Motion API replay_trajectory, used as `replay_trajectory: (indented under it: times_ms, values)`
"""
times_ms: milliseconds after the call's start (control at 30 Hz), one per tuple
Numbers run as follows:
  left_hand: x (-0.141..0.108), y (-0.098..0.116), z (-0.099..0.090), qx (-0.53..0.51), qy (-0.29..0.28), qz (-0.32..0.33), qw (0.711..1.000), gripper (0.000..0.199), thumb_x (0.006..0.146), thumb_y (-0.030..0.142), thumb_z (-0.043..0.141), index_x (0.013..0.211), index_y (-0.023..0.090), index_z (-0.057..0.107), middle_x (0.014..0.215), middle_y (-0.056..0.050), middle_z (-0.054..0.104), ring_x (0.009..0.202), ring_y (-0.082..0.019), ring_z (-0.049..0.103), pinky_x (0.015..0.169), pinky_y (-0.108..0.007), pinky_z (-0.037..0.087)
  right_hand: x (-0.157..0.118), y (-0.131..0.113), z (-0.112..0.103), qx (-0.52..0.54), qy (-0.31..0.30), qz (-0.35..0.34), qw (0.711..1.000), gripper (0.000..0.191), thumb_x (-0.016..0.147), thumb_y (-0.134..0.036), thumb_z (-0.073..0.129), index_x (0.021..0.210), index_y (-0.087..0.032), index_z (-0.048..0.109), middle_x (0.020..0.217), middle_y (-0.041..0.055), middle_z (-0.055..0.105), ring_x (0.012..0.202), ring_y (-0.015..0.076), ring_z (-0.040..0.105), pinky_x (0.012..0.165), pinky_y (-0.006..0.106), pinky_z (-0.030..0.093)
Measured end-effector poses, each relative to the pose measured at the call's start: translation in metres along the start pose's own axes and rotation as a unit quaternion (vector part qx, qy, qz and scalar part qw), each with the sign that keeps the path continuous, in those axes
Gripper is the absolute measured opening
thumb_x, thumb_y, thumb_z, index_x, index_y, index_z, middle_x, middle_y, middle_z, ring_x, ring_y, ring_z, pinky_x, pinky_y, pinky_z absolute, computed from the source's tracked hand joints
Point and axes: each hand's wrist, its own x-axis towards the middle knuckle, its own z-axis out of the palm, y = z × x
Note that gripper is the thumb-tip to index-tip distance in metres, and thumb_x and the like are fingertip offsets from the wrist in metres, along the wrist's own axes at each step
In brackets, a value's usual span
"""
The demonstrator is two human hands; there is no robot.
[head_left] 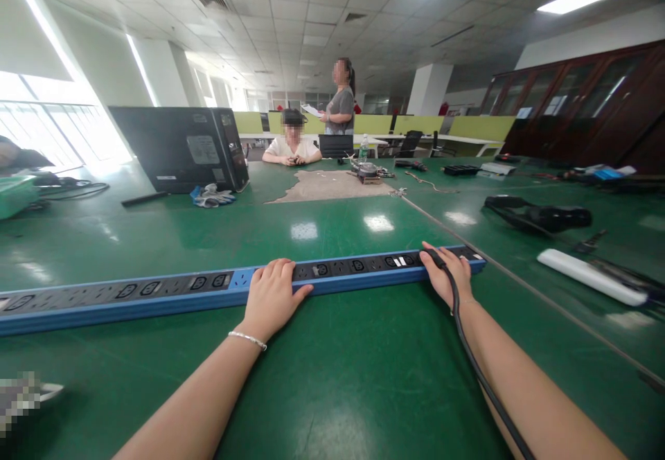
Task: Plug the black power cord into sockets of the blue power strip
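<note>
A long blue power strip with black sockets lies across the green table, running from the left edge to right of centre. My left hand grips it near the middle, fingers over the far side and thumb along the near side. At the strip's right end, my right hand is closed on the plug of a black power cord. The plug is at the socket face, mostly covered by my fingers; how deep it sits I cannot tell. From there the cord runs down beside my right forearm.
A black computer case stands at back left, with gloves beside it. A white bar and a black tool-like object lie to the right. Across the green table, one person sits and another stands.
</note>
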Motion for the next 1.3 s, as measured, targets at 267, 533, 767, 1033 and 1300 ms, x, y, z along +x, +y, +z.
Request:
replay_trajectory:
  times_ms: [267, 533, 767, 1033, 1300]
  values:
    - [0.0, 0.0, 0.0, -0.001, 0.0, 0.0, 1.0, 0.046, 0.08, 0.05, 0.048, 0.11, 0.015, 0.052, 0.113, -0.011, 0.059, 0.109, -0.026, 0.05, 0.09, -0.041, 0.037, 0.002, 0.002, 0.002, 0.026, 0.007, -0.005, 1.0, 0.041, 0.083, -0.047, 0.036, 0.109, -0.028, 0.062, 0.11, 0.0054, 0.064, 0.113, 0.0224, 0.049, 0.101, 0.051, 0.019]
    - [0.0, -0.001, 0.001, -0.003, -0.007, -0.003, 1.0, 0.046, 0.08, 0.05, 0.048, 0.111, 0.016, 0.052, 0.115, -0.011, 0.059, 0.11, -0.026, 0.05, 0.091, -0.041, 0.036, 0.002, 0.001, 0.005, 0.067, 0.025, -0.004, 0.997, 0.039, 0.082, -0.048, 0.038, 0.101, -0.027, 0.064, 0.105, 0.0033, 0.067, 0.111, 0.0235, 0.051, 0.102, 0.053, 0.014]
    - [0.0, -0.001, 0.001, -0.002, -0.007, -0.001, 1.0, 0.047, 0.08, 0.05, 0.047, 0.111, 0.015, 0.051, 0.115, -0.011, 0.059, 0.111, -0.026, 0.049, 0.091, -0.041, 0.036, 0.005, -0.005, -0.001, 0.12, 0.056, 0.021, 0.991, 0.038, 0.08, -0.049, 0.042, 0.094, -0.025, 0.067, 0.102, 0.0046, 0.068, 0.108, 0.0251, 0.055, 0.102, 0.056, 0.014]
    - [0.001, -0.001, 0.001, -0.006, -0.006, -0.004, 1.0, 0.047, 0.08, 0.05, 0.047, 0.111, 0.015, 0.052, 0.114, -0.012, 0.059, 0.11, -0.026, 0.05, 0.091, -0.042, 0.037, -0.005, -0.063, -0.012, 0.305, 0.001, 0.0, 0.952, 0.046, 0.082, -0.053, 0.042, 0.105, -0.021, 0.064, 0.106, 0.0072, 0.067, 0.109, 0.0225, 0.055, 0.099, 0.043, 0.034]
    - [0.001, 0.001, 0.0, -0.01, -0.01, -0.012, 1.0, 0.045, 0.079, 0.05, 0.048, 0.111, 0.017, 0.052, 0.115, -0.012, 0.059, 0.111, -0.026, 0.049, 0.092, -0.041, 0.036, -0.026, -0.105, 0.003, 0.171, -0.11, -0.026, 0.979, 0.041, 0.086, -0.049, 0.038, 0.107, -0.026, 0.064, 0.112, 0.0056, 0.064, 0.121, 0.0246, 0.045, 0.106, 0.051, 0.018]
